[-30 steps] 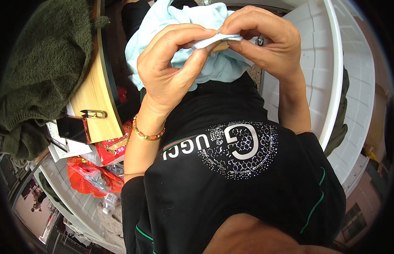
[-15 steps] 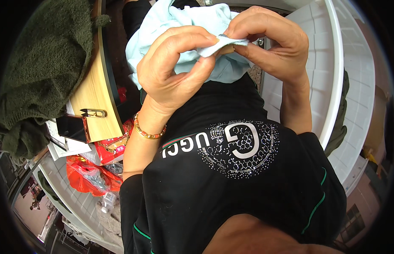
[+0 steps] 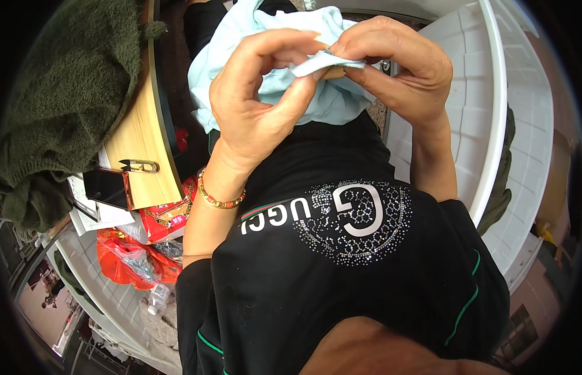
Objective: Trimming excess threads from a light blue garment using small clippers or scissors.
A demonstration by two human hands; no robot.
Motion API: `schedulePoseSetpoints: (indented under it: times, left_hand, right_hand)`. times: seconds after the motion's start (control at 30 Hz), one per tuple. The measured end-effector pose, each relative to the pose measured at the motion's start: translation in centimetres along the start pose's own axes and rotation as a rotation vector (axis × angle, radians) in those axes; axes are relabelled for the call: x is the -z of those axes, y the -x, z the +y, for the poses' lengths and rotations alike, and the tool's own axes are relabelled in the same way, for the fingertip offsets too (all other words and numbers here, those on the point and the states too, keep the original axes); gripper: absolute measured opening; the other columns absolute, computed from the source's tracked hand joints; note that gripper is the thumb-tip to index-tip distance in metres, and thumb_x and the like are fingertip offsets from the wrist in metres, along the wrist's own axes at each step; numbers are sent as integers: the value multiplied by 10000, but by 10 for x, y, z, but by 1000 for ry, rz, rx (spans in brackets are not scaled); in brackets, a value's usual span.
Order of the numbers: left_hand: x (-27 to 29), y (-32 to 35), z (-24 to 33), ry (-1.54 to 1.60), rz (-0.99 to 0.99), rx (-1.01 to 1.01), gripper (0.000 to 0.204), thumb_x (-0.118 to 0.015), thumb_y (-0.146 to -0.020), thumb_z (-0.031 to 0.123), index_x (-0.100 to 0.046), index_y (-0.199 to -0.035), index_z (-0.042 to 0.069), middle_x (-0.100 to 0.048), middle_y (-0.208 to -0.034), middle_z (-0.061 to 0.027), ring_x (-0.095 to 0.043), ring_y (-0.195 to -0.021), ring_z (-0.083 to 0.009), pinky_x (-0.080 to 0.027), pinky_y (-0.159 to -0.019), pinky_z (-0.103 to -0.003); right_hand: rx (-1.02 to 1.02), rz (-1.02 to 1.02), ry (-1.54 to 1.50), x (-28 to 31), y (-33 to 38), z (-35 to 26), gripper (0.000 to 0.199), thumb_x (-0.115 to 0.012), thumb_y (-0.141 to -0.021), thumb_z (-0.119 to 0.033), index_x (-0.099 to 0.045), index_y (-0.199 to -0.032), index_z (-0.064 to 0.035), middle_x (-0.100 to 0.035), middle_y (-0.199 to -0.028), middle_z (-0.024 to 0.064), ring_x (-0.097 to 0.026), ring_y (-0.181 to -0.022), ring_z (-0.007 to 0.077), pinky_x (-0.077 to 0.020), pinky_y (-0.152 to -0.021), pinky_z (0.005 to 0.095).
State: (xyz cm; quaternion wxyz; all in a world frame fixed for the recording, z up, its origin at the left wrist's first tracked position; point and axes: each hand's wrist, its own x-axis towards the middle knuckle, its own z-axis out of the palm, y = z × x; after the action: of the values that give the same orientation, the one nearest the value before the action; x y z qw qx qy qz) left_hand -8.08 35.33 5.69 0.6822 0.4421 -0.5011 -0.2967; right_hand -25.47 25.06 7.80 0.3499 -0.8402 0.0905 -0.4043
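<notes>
The forefinger of the left hand (image 3: 256, 103) has risen off the folded edge (image 3: 317, 64) of a pale blue, soft, crumpled fabric garment (image 3: 334, 105), where half a second ago its tip pressed close to that edge; the left thumb stays below, by the underside of the fold; this seems to leave more of the holding to the other side, though I cannot tell whether the left hand's remaining fingers, partly hidden, also grip the fabric.

The right hand (image 3: 406, 69) pinches the other end of the same fold, forefinger above and thumb beneath; a small, flat, tan piece (image 3: 333, 73) shows under the fold, between the two thumbs; a tiny dark, shiny thing (image 3: 327, 52) sits on top, right by the right fingertips, too small to make out; the fold itself lies nearly level with the fingertips of both hands, while the bulk of the garment spreads beneath and beyond them, over the person's lap.

Away from the hands, nothing seems to shift; to the left, a pair of black-bladed metal thread snips (image 3: 139, 166) rests on a pale wood-grain tabletop (image 3: 131, 134), just beside a dark-screened phone (image 3: 107, 187); a dark green, fluffy knitted garment (image 3: 72, 94) covers the far left of that surface; to the right, well apart from the fold, stands a large white plastic bin (image 3: 453, 103); a gold and red bracelet (image 3: 219, 199) circles the left wrist.
</notes>
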Motion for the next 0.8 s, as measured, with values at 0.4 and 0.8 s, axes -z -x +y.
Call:
schedulePoseSetpoints:
  times: [0.4,0.8]
  left_hand:
    - [11,-4,-12,-241,-44,-405,239,-748,-718,-72,-707,-943,-3,-727,-892,-117,-704,-813,-210,-554,-720,-283]
    - [10,-3,-7,-472,-57,-574,336,-796,-661,-47,-667,-964,19,-713,-898,-106,-693,-774,-215,-557,-681,-275]
  right_hand:
    - [-71,-9,-43,-1,1,-2,200,-742,-761,105,-711,-939,21,-712,-905,110,-669,-784,132,-501,-594,201]
    - [147,-50,33,3,-8,-1,198,-752,-739,106,-716,-920,34,-722,-871,119,-691,-810,164,-524,-624,223]
